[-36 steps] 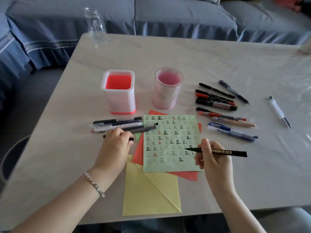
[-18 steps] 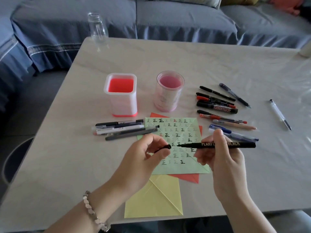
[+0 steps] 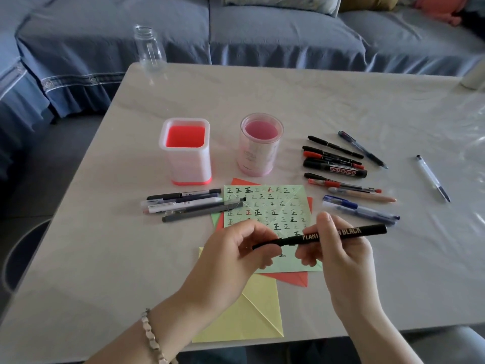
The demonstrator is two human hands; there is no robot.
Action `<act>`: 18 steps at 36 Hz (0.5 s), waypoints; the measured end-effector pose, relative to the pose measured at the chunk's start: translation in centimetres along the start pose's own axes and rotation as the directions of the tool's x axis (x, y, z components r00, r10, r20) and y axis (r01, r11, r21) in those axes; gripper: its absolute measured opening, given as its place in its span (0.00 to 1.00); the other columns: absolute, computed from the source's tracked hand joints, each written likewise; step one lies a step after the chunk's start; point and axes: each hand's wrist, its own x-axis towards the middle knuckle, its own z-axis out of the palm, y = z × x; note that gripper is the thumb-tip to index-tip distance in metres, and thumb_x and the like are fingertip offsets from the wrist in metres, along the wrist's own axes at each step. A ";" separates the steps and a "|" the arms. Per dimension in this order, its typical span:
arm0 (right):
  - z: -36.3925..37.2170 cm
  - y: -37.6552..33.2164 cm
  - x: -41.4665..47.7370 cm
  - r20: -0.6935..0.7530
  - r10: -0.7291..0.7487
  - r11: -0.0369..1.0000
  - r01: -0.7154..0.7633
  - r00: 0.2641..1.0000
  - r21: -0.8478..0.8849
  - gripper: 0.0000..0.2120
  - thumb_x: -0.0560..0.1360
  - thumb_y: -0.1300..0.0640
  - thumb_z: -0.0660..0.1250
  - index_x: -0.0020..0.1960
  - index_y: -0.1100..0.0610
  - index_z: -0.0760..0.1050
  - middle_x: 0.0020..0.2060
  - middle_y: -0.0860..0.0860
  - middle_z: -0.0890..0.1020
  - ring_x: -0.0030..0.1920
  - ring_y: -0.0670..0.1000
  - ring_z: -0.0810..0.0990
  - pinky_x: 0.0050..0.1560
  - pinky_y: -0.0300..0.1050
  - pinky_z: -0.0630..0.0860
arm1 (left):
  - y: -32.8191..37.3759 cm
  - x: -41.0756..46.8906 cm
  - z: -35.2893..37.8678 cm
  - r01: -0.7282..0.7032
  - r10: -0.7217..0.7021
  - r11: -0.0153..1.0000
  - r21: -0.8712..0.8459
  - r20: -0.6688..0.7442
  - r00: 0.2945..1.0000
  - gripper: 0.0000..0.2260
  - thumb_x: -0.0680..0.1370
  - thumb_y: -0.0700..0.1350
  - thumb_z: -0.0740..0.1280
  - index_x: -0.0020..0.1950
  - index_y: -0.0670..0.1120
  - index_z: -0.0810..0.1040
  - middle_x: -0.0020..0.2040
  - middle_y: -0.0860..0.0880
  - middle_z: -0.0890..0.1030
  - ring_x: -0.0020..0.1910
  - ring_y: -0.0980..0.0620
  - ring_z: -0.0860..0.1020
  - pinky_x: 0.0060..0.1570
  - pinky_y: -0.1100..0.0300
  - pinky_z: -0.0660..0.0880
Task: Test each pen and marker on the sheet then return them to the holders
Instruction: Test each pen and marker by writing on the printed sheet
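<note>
Where the bench (image 3: 105,245) carries the green sheet (image 3: 265,206), a square holder (image 3: 186,164) and a round holder (image 3: 258,156) stand just behind it, with a left pen row (image 3: 189,203) and a right pen row (image 3: 338,169) flanking the sheet. Over the sheet's near half, the left hand (image 3: 236,258) pinches the left end of a black pen (image 3: 341,233). The right hand (image 3: 341,258) grips its barrel with curled fingers.
</note>
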 end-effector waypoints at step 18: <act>-1.0 1.2 0.6 -0.076 -0.076 0.995 0.080 0.994 0.057 0.14 0.71 0.57 0.59 0.29 0.62 0.68 0.17 0.54 0.74 0.19 0.45 0.70 0.21 0.34 0.67 | 1.0 1.2 2.0 -0.030 0.005 0.987 0.160 0.156 0.988 0.11 0.77 0.38 0.65 0.38 0.52 0.78 0.29 0.56 0.75 0.26 0.58 0.70 0.30 0.68 0.70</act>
